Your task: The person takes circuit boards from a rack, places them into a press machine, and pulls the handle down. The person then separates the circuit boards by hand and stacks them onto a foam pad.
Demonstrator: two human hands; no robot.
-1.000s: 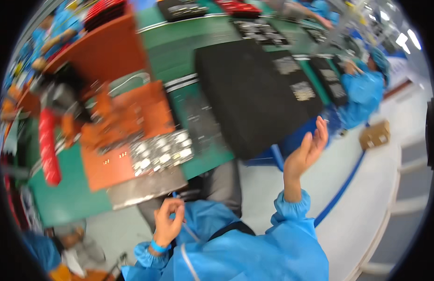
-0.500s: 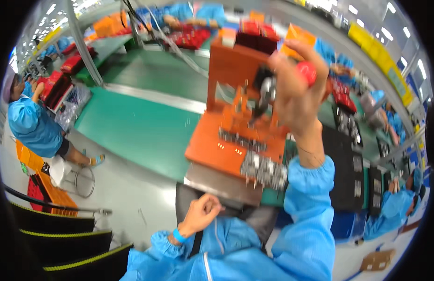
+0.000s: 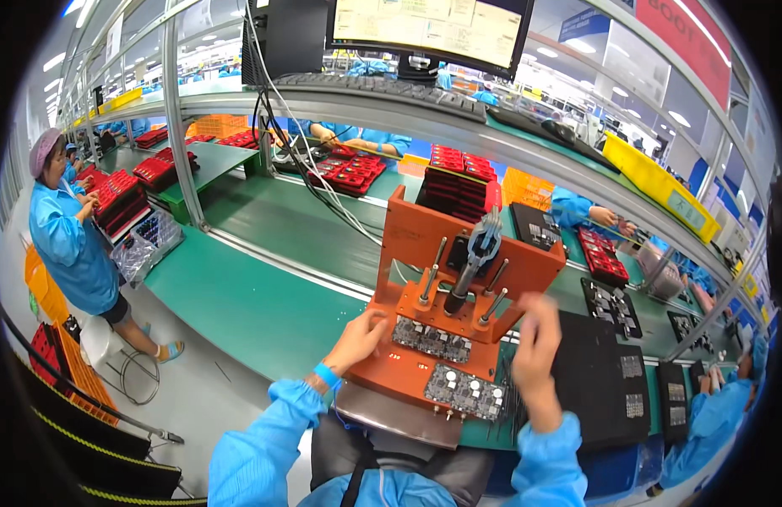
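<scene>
Clock positions are read from the centre of your fixture.

- Co-worker [image 3: 73,237] in light-blue smock and purple cap: standing between nine and ten o'clock.
- Red slotted trays [image 3: 119,193], stacked, at that person's hands: near ten o'clock.
- Clear plastic bag [image 3: 146,247], crumpled: just beside the trays.
- Flat green worktop [image 3: 226,296]: its bare stretch at nine o'clock.
- Your left grip [image 3: 360,340], blue band at the wrist: near nine o'clock, fingers loosely curled at the left end of the rear board. You cannot be told whether it pinches or merely rests there.
- Orange metal press fixture [image 3: 416,235], upright back panel and flat base: on the worktop in front of you.
- Rear board, a strip-shaped grey-and-black circuit panel [image 3: 431,340]: on the fixture's base, just below the clamp plate and steel posts.
- Black flat-screen monitor [image 3: 429,29], lit: at twelve o'clock, on the shelf.
- Front board, a similar circuit panel [image 3: 464,391] with round pale parts: at six o'clock, on the base's front right part.
- Grey metal toggle clamp [image 3: 482,242]: rising at one o'clock.
- Your right grip [image 3: 539,342], motion-blurred: between three and four o'clock, released, fingers loosely bent.
- Broad black slab [image 3: 589,372]: near four o'clock.
</scene>
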